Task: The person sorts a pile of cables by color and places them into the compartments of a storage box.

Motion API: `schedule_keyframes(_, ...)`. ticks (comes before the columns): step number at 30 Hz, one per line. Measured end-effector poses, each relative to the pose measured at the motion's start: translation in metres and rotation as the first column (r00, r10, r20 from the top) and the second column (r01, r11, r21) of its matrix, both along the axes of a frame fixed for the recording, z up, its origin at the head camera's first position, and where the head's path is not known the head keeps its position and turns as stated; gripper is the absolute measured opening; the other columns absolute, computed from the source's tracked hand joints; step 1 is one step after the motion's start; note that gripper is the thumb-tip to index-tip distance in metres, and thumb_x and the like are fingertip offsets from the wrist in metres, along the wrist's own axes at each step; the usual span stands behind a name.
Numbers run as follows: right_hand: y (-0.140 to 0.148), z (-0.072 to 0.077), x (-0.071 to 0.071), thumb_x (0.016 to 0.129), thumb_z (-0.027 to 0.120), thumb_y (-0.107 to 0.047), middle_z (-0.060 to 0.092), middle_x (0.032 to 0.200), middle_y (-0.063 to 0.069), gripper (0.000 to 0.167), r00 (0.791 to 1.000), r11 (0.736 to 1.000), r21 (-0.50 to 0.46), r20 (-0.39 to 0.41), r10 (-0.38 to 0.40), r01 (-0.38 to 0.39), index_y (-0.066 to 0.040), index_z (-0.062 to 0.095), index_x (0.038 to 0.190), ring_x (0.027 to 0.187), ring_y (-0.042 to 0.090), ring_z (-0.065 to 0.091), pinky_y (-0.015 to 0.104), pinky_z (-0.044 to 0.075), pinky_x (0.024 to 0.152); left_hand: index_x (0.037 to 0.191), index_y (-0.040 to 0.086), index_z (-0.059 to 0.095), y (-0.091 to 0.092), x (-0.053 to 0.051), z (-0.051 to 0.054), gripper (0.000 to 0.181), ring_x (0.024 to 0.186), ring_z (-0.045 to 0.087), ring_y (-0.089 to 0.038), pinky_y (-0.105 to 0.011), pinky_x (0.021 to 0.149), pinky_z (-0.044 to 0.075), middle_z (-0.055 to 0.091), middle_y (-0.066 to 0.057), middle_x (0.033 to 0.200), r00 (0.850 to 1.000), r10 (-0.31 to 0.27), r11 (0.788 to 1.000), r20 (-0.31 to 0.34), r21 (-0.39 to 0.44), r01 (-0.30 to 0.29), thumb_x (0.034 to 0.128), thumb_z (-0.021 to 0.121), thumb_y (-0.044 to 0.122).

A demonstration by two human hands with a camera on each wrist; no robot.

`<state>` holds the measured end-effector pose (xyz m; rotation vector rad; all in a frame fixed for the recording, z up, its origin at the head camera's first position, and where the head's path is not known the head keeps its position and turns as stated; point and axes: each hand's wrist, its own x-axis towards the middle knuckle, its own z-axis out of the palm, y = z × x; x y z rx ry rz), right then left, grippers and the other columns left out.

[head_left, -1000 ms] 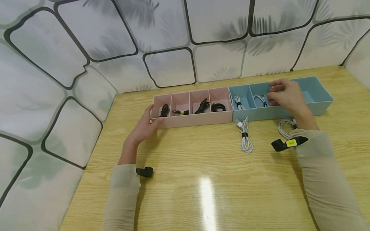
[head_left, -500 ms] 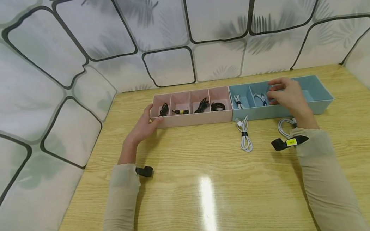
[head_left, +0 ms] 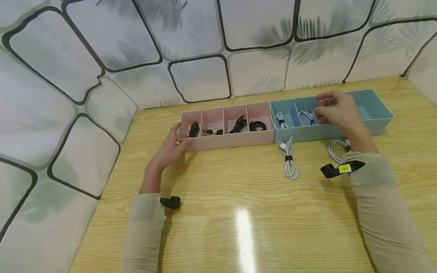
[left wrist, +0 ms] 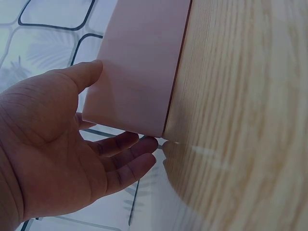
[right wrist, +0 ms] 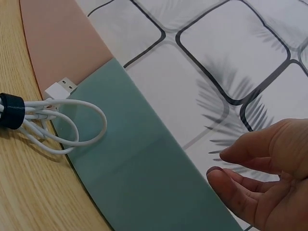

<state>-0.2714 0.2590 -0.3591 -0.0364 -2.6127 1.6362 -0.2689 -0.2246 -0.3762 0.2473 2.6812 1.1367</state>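
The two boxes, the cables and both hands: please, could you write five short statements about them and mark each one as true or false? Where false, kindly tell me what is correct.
1. The pink box and the blue box stand end to end. True.
2. All four compartments of the pink box hold white cables. False: they hold black cables.
3. Two white cables lie on the table, in front of the blue box. True.
4. The left hand lies flat on the table. False: it is at the left end of the pink box, touching it.
5. The right hand is over the blue box. True.
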Motion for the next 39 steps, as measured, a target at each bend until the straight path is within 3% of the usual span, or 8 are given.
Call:
schedule_keyframes(29, -0.0014, 0.0081, 0.0036, 0.099, 0.056, -0.008, 0.052, 0.113, 0.015, 0.044, 0.999, 0.999, 0.021, -0.002, 0.047, -0.047, 0.006, 0.046, 0.14, 0.074, 0.001, 0.064, 0.023, 0.057, 0.064, 0.16, 0.01, 0.001, 0.0004, -0.0012, 0.0034, 0.077, 0.147, 0.023, -0.041, -0.057, 0.116, 0.023, 0.013, -0.024, 0.162, 1.0, -0.014, 1.0, -0.02, -0.024, 0.013, 0.105, 0.048, 0.036)
schedule_keyframes(39, -0.0021, 0.0062, 0.0039, 0.098, 0.057, -0.008, 0.054, 0.107, 0.011, 0.043, 0.999, 0.999, 0.019, -0.004, 0.049, -0.049, 0.006, 0.047, 0.138, 0.074, 0.002, 0.064, 0.024, 0.057, 0.064, 0.16, 0.008, 0.0, 0.0002, -0.0005, 0.0016, 0.078, 0.149, 0.018, -0.039, -0.055, 0.117, 0.021, 0.013, -0.025, 0.162, 1.0, -0.009, 1.0, -0.017, -0.022, 0.009, 0.1046, 0.049, 0.036)
